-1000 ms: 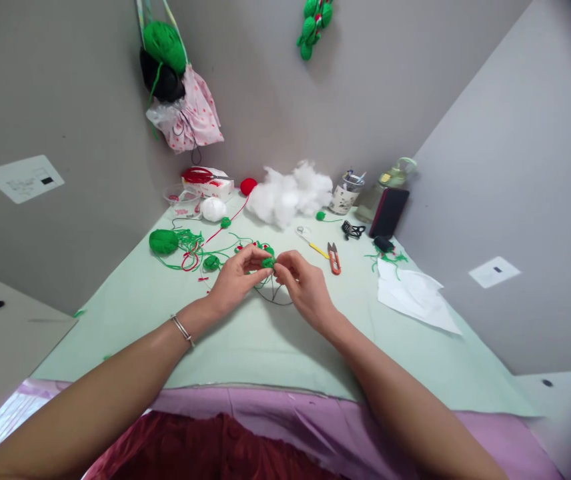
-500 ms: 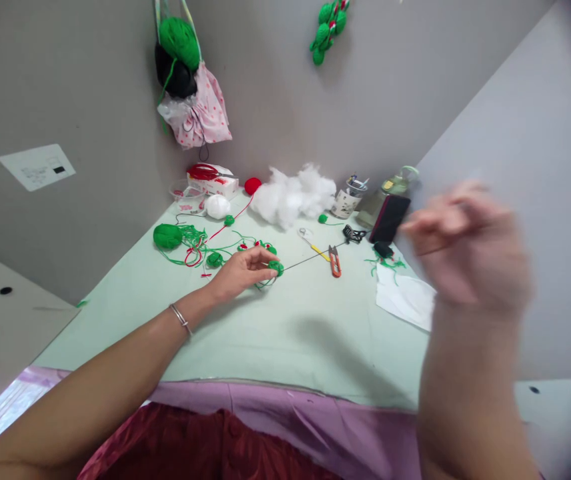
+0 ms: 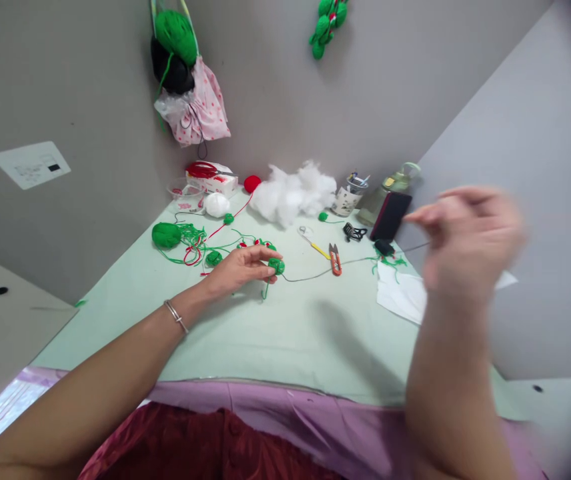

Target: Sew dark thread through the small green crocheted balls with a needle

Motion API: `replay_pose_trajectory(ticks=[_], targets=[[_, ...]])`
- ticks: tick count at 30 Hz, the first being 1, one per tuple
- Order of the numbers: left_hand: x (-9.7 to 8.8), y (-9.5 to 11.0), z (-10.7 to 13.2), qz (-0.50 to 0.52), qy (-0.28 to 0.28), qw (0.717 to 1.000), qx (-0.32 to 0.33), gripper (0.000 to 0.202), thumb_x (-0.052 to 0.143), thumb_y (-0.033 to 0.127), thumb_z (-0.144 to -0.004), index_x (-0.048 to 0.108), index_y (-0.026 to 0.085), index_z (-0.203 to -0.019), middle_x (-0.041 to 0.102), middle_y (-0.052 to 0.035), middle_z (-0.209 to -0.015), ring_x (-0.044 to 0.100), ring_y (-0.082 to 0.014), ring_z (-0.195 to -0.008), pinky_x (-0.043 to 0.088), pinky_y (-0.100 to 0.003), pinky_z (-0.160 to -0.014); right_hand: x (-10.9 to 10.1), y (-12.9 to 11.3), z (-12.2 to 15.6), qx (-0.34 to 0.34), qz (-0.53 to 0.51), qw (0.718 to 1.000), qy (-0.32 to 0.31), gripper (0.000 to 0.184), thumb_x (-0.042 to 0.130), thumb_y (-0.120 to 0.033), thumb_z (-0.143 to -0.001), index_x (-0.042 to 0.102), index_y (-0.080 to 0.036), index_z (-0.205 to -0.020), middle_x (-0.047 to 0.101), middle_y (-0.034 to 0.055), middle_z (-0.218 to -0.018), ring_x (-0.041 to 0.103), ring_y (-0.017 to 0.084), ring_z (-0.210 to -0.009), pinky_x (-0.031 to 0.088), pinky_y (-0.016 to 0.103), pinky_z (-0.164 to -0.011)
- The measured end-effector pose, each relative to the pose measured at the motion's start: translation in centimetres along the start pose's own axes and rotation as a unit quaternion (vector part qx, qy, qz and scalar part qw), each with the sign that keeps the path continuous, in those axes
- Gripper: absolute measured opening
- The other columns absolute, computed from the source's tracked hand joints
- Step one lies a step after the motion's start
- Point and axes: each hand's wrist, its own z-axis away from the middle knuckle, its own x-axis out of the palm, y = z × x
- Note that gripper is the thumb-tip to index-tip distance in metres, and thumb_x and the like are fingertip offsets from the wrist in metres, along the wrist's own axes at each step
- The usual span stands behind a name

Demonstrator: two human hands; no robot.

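My left hand rests on the pale green table cloth and pinches a small green crocheted ball between thumb and fingers. A dark thread runs from that ball across the table up to my right hand. The right hand is raised at the right, blurred, with fingertips pinched together on the thread's end. Whether a needle is in them I cannot make out.
Green yarn ball and tangled green and red strands lie left of my hand. Orange thread snips, white stuffing, a cup of tools, a dark phone and white paper sit farther right. Bags hang on the wall.
My right hand left the ball, swung up and right drawing the thread out, and has since dropped slightly, leaving the thread slacker. The left hand keeps holding the ball.
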Motion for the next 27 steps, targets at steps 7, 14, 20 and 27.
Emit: replay_pose_trajectory(ticks=[7,14,20,27], targets=[[-0.2,-0.4,-0.2,0.001,0.004,0.999,0.044,0.031,0.074,0.027,-0.079,0.07,0.02,-0.109,0.069,-0.0045,-0.098,0.067,-0.0167,-0.083,0.051,-0.039,-0.088,5.2,1.7,8.6,-0.089,0.204,0.925,-0.307,0.014,0.06,-0.023,-0.093,0.074,-0.024,-0.088,0.058,0.0046,-0.082,0.055,0.015,-0.069,0.044,0.031,-0.062],[-0.1,-0.3,-0.1,-0.022,0.012,0.999,0.048,0.029,0.075,0.028,-0.079,0.071,0.022,-0.107,0.066,-0.0032,-0.098,0.066,-0.0158,-0.082,0.05,-0.037,-0.087,5.2,2.5,9.2,-0.17,0.27,0.885,-0.339,0.021,0.053,-0.021,-0.097,0.072,-0.022,-0.089,0.054,0.0042,-0.078,0.051,0.016,-0.072,0.041,0.029,-0.063],[-0.2,-0.4,-0.1,-0.033,0.014,0.998,0.046,0.031,0.075,0.028,-0.079,0.071,0.021,-0.109,0.068,-0.0041,-0.097,0.066,-0.0175,-0.084,0.049,-0.038,-0.087,5.4,2.6,9.5,-0.187,0.259,0.883,-0.344,0.019,0.053,-0.019,-0.097,0.071,-0.021,-0.09,0.053,0.0042,-0.079,0.05,0.016,-0.071,0.04,0.028,-0.062],[-0.3,-0.6,-0.2,-0.047,0.015,0.998,0.043,0.033,0.074,0.029,-0.08,0.07,0.022,-0.111,0.069,-0.0034,-0.088,0.067,-0.0191,-0.086,0.048,-0.039,-0.088,5.4,2.5,9.6,-0.18,0.257,0.882,-0.352,0.021,0.05,-0.019,-0.098,0.069,-0.022,-0.091,0.053,0.004,-0.079,0.05,0.016,-0.071,0.04,0.029,-0.065]])
